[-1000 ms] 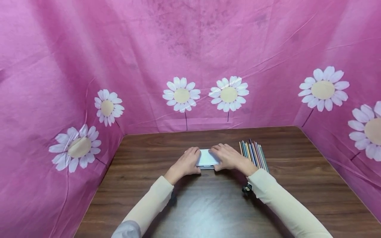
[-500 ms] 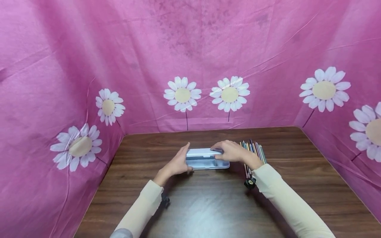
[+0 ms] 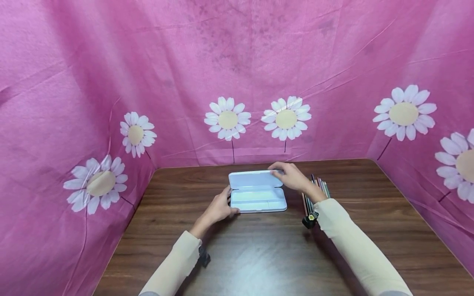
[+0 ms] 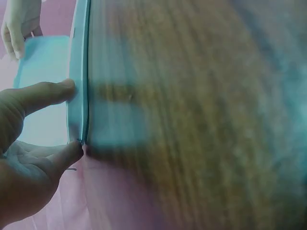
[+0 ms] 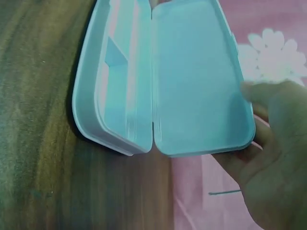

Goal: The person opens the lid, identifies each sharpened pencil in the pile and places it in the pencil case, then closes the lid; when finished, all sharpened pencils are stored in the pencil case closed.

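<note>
The pale blue hinged pencil case (image 3: 249, 195) sits on the wood-grain table (image 3: 366, 213), towards its far edge and between the person's 2 hands. Its base is flat, its divided inside faces up, and the lid (image 3: 252, 180) is swung back on the hinge. The left hand (image 3: 218, 206) grasps the case's left end, thumb against the front wall and fingers around the end. The right hand (image 3: 291, 177) pinches the lid near its far right corner, thumb on the inner face and fingers behind. From here I can't quite tell whether the lid's far edge touches the table or hangs just above it.

Just to the right, partly under the right forearm (image 3: 314, 193), lies a row of colored pencils (image 3: 326, 189); neither hand grips any of them.

I'd say the step in hand is opening the case, and it looks nearly done. The next move seems to call for easing the lid to rest, then loosening the right thumb and fingers, with the left hand steadying the base.
</note>
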The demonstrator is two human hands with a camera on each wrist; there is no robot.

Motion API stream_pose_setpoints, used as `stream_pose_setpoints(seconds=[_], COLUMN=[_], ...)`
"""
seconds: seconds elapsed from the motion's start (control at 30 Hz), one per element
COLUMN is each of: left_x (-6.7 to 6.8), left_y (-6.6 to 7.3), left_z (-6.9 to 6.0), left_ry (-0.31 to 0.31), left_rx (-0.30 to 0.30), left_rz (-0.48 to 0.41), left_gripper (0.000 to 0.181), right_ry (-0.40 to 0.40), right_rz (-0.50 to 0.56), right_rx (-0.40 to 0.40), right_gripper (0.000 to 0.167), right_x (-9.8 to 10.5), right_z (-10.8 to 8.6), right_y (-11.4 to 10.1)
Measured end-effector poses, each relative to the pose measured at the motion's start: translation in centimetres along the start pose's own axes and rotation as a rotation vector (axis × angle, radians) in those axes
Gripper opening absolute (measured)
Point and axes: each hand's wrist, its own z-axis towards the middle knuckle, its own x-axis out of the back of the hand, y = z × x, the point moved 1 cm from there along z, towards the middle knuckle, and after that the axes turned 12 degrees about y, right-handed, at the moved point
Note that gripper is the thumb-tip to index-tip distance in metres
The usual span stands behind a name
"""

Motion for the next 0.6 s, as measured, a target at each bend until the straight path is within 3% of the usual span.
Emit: stream_pose_setpoints(seconds=[0.13, 0.23, 0.4, 0.6], left_x=[0.0, 0.0, 0.0, -0.1], left_y=[-0.1, -0.1, -0.2, -0.2], left_z=[-0.2, -0.4, -0.4, -0.4], left_ry=[0.005, 0.002, -0.003, 0.001], left_rx=[-0.004, 0.019, 0.030, 0.007], left_rz=[0.041, 0.024, 0.014, 0.049], left_gripper=[0.089, 0.088, 0.089, 0.088], right_ry=[0.118, 0.168, 0.206, 0.193], right_rz=[0.034, 0.066, 0.101, 0.045], right_rx=[-0.118, -0.208, -0.325, -0.406], right_gripper=[0.021, 0.022, 0.018, 0.018], right_x=[0.1, -0.2, -1.2, -2.6], right_z=[0.6, 1.0, 1.4, 1.4], right_y=[1.4, 2.5, 4.0, 5.2])
